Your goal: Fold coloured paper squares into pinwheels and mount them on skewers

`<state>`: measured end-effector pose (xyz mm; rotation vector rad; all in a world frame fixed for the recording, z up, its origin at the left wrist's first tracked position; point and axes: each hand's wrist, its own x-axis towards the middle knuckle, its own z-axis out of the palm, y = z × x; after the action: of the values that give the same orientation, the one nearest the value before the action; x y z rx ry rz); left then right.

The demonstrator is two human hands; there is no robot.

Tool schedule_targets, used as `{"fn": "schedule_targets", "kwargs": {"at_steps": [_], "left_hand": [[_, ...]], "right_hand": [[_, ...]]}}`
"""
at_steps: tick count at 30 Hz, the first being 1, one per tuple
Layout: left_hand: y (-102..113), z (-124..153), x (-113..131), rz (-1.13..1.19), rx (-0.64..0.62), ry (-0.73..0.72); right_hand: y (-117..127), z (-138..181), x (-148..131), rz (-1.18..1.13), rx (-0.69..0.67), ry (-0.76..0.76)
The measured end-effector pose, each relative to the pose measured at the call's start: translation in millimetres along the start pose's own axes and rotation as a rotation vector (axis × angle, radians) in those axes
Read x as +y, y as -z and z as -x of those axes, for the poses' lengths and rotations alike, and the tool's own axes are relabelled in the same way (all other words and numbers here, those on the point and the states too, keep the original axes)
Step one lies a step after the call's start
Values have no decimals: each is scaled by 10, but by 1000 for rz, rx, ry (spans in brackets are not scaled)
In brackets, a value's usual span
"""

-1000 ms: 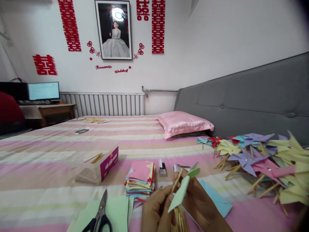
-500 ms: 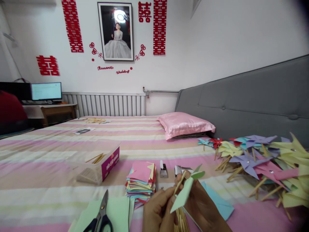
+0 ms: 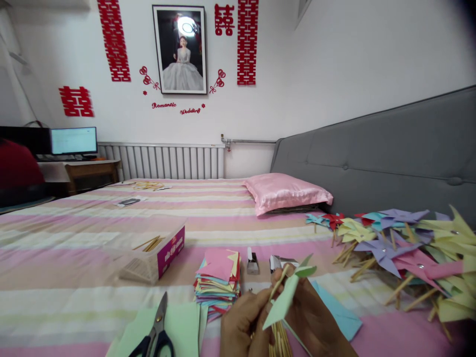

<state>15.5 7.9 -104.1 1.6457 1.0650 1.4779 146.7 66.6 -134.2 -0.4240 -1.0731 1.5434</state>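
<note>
Toward the bed's (image 3: 111,223) near edge | our left hand (image 3: 243,322) pinches the stick (image 3: 277,286), our right hand (image 3: 312,310) the green pinwheel (image 3: 284,300) at its top | barely shifted since a moment ago; fitting looks unfinished

1 framed portrait (image 3: 180,64) hangs above a grey radiator (image 3: 165,161).

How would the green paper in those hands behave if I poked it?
The green paper would probably bend easily, since it looks thin and part of it already curls up. It's likely light for its size, with little visible bulk. Pressing hard might crease it.
</note>
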Motion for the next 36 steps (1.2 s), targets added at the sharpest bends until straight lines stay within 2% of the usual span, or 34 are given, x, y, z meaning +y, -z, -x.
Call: {"fn": "schedule_targets", "kwargs": {"at_steps": [9, 17, 21, 24, 27, 31, 33, 36], "left_hand": [[29, 8, 116, -216, 17, -167], [-48, 52, -106, -250, 22, -281], [-52, 34, -129, -243, 21, -322], [-67, 15, -111, -246, 63, -252], [-104, 3, -154, -182, 91, -61], [-156, 0, -325, -54, 13, 139], [-159, -3, -390, -26, -49, 183], [-117, -21, -392, 102, -70, 305]], "right_hand": [[-153, -22, -188, 18, 29, 43], [-177, 36, -206, -36, 10, 95], [-203, 30, -186, -118, 5, 92], [-240, 10, -186, -137, 102, 80], [-281, -21, -206, -126, 220, 71], [-298, -54, -248, -52, 329, 40], [-293, -55, -278, -4, 349, 23], [-275, -48, -341, 33, 279, -13]]}}
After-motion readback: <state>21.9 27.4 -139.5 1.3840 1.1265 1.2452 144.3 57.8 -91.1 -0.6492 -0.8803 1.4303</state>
